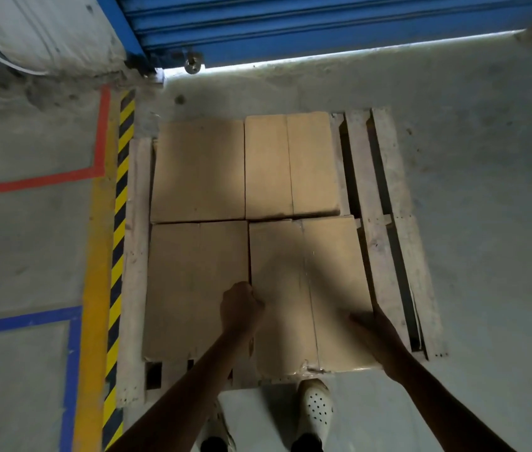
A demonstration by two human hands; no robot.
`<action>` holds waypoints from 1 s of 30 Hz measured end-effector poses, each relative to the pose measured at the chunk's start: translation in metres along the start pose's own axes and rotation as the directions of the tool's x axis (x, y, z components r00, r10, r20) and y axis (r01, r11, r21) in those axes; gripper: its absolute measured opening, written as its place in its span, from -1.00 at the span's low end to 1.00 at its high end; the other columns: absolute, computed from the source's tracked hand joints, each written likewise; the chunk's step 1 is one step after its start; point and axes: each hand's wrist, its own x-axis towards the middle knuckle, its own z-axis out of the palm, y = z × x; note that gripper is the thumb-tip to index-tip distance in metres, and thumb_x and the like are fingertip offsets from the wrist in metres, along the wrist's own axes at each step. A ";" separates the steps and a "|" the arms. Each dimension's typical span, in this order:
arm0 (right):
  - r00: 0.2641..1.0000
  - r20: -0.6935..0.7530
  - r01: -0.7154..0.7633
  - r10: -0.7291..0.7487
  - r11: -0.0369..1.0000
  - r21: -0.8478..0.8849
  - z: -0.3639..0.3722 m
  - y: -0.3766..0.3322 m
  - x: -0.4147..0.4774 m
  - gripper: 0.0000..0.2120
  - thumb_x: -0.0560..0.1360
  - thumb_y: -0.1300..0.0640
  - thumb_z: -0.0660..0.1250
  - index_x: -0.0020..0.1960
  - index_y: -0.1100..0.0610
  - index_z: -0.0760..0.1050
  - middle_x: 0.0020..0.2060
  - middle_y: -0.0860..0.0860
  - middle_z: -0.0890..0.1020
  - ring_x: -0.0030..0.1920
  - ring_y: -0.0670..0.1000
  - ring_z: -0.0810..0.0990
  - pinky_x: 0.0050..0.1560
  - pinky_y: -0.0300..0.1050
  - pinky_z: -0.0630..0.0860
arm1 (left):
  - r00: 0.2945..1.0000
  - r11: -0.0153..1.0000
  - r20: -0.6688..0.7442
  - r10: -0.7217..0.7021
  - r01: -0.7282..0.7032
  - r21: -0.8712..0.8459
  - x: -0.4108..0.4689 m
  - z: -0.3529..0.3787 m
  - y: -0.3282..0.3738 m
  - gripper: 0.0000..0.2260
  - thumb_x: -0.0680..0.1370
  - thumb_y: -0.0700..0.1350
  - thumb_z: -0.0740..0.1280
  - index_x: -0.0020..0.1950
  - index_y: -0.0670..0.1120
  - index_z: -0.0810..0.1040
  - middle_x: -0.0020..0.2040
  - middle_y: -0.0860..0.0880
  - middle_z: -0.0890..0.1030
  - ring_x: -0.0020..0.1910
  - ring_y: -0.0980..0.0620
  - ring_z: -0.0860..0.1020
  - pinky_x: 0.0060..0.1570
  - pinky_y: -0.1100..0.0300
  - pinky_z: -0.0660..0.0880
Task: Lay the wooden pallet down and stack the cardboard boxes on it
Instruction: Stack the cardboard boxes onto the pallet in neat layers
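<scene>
- Head view: the pale slatted wooden pallet (385,190) lies flat on the grey concrete floor, and four plain brown cardboard boxes cover its left and middle, leaving its right slats bare.
- The near-right cardboard box (330,265) sits at the pallet's near edge, slightly skewed, touching its near-left neighbour (193,288).
- The left hand (240,305) is curled tight on that box's left top edge, at the seam.
- The right hand (374,331) lies along the box's right edge, thumb on top. I cannot tell whether it grips.
- Risk: pushing the box leftwards could pinch the left fingers in the seam.
- Risk: the crumpled near corner seems to reach the pallet's near edge, so a pull that way could leave the box overhanging and tipping.
- Hidden: the right fingers, the slats under the boxes, and most of one white perforated shoe (317,406) just off the pallet's near edge. Shadow blurs the box tops.
</scene>
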 end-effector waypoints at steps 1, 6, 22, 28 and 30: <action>1.000 -0.009 -0.005 0.005 1.000 -0.005 0.001 0.005 0.006 -0.57 0.58 0.10 0.35 0.40 0.00 0.32 0.14 -0.02 0.54 0.07 -0.08 0.54 -0.23 -0.30 0.50 | 1.000 1.000 0.000 0.000 0.000 0.000 0.003 0.004 -0.003 -0.86 0.47 -0.18 0.29 -0.29 -0.10 0.48 -0.18 -0.18 0.66 -0.10 -0.18 0.64 -0.22 0.11 0.51; 1.000 -0.029 -0.009 0.008 1.000 -0.017 0.006 0.022 0.030 -0.53 0.57 0.04 0.37 0.41 -0.06 0.29 0.17 -0.03 0.52 0.07 -0.09 0.52 -0.18 -0.24 0.47 | 1.000 1.000 -0.009 0.026 -0.026 0.011 0.015 0.013 -0.008 -0.86 0.44 -0.25 0.29 -0.32 -0.09 0.44 -0.23 -0.15 0.63 -0.15 -0.15 0.62 -0.29 0.16 0.40; 0.995 -0.053 0.085 -0.082 0.995 0.046 0.025 0.034 0.055 -0.42 0.45 -0.03 0.46 0.42 -0.02 0.36 0.10 0.00 0.64 0.08 0.06 0.66 0.01 0.16 0.66 | 0.959 0.946 0.013 0.284 -0.282 0.160 0.021 0.021 -0.032 -0.64 0.53 -0.14 0.35 0.32 -0.14 0.50 0.20 -0.11 0.52 0.19 -0.05 0.51 0.11 0.21 0.44; 0.996 -0.026 0.085 -0.084 0.994 0.073 0.025 0.037 0.058 -0.52 0.51 0.07 0.42 0.39 0.01 0.38 0.10 0.05 0.64 0.07 0.07 0.67 0.01 0.14 0.66 | 0.762 0.664 0.341 0.551 -0.648 0.373 0.002 0.026 -0.116 0.07 0.34 0.27 0.48 0.63 -0.04 -0.07 0.63 -0.17 -0.13 0.59 -0.23 -0.18 0.52 -0.09 -0.03; 0.995 -0.023 0.098 -0.097 0.993 0.062 0.025 0.038 0.058 -0.50 0.50 0.04 0.43 0.40 0.01 0.38 0.11 0.05 0.64 0.06 0.07 0.67 -0.04 0.12 0.67 | 0.720 0.575 0.373 0.585 -0.693 0.436 0.004 0.031 -0.133 0.13 0.30 0.22 0.51 0.63 -0.09 -0.11 0.62 -0.19 -0.15 0.59 -0.25 -0.17 0.51 -0.13 -0.07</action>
